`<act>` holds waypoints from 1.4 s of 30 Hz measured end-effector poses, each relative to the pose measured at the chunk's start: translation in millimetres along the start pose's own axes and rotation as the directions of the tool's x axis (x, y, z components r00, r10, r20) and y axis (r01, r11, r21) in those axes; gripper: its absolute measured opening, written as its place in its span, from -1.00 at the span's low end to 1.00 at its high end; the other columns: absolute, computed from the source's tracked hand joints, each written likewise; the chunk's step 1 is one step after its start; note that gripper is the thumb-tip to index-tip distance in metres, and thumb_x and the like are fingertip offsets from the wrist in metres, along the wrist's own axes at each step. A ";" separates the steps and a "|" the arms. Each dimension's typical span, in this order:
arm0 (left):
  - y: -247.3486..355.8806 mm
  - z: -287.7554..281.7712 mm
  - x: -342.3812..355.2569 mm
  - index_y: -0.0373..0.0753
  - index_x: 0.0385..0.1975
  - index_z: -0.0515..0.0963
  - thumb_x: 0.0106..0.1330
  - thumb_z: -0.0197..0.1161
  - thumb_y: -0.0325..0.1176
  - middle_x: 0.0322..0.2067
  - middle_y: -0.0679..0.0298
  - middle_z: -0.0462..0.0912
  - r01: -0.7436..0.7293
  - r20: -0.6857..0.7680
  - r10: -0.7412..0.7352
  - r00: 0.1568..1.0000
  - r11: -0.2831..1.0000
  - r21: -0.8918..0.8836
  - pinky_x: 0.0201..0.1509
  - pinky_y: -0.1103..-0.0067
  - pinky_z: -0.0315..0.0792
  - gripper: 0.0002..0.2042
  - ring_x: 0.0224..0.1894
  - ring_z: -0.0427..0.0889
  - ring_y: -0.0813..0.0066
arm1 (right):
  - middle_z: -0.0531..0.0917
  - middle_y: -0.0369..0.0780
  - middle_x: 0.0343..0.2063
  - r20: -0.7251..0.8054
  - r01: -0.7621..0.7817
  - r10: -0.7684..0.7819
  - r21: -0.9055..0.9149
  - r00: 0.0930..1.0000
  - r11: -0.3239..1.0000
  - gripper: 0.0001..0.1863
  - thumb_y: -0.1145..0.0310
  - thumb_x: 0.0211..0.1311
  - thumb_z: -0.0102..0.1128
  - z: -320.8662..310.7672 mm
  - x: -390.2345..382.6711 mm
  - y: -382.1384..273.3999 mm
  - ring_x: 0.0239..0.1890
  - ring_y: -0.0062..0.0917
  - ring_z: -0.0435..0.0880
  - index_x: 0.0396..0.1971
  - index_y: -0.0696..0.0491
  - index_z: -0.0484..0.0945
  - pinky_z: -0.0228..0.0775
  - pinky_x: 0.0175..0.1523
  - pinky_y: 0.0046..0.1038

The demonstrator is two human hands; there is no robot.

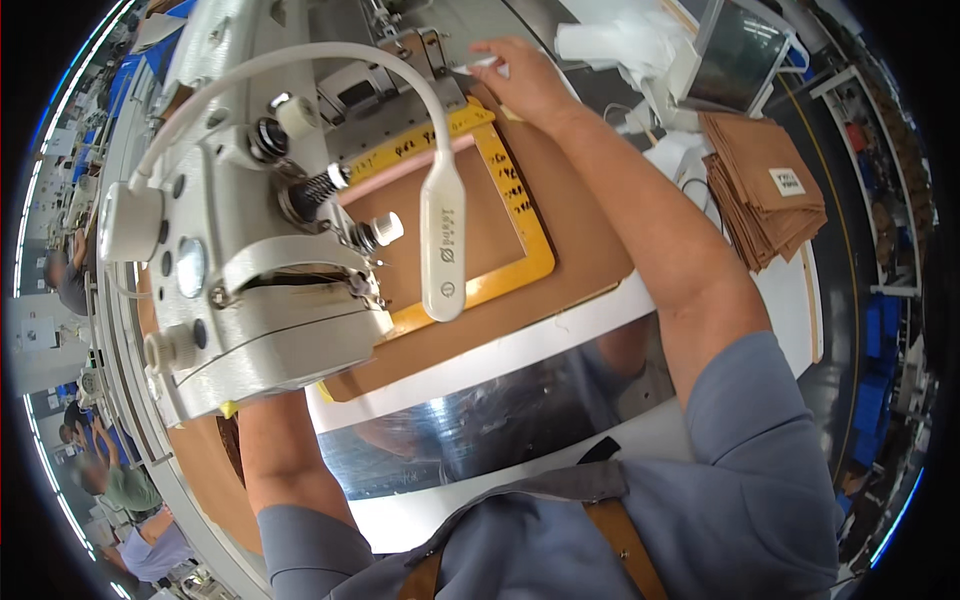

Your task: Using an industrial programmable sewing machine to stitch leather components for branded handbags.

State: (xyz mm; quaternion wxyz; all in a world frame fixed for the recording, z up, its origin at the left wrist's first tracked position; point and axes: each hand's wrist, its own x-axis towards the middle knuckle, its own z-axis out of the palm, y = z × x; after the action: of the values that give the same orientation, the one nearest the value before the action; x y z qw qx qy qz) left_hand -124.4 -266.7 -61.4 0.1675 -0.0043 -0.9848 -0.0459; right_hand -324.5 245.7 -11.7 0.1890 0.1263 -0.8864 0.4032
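One grip was readable: the right hand (535, 88) had thumb and fingers pinched narrow around a small white piece (488, 62), just beyond the far right corner of the yellow frame (526, 225). Too small to tell what it was. Left forearm (285, 440) ran in behind the sewing machine head (285, 345); left hand hidden, couldn't tell its grip.

Brown panel (575, 238) lay flat over the tabletop (555, 336), yellow frame on top, panel sticking out right and near. Pink strip (400, 174) ran along the frame's far inner edge. White wand (443, 250) hung above the frame. Shiny metal plate (470, 425) on the near side. Further right: brown stack (755, 170); far right: monitor (735, 55), white plastic bag (605, 42) left of it.

Progress, my read: panel and frame placement looked done. No finished seam visible in the window, so stitching was probably left. Stack finished or waiting: couldn't tell.
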 end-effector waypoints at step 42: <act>156.9 -78.2 -118.5 -0.23 0.57 0.13 0.54 -0.10 0.24 0.57 0.12 0.15 -0.042 0.254 0.053 0.966 0.998 -0.048 0.65 0.09 -0.33 -0.21 0.63 0.05 0.26 | 0.44 -0.15 0.43 0.246 0.199 -0.120 -0.324 0.962 0.925 -0.46 0.19 0.50 0.16 -88.3 -210.9 -33.2 0.54 -0.25 0.29 0.39 0.06 0.42 -0.03 0.61 -0.06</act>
State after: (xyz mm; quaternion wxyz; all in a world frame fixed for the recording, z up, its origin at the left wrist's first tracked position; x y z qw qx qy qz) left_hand 16.9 -116.8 -13.1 0.0402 -0.0373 -0.9966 -0.0616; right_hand -102.4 306.8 -28.4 0.1405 0.2075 -0.9455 0.2080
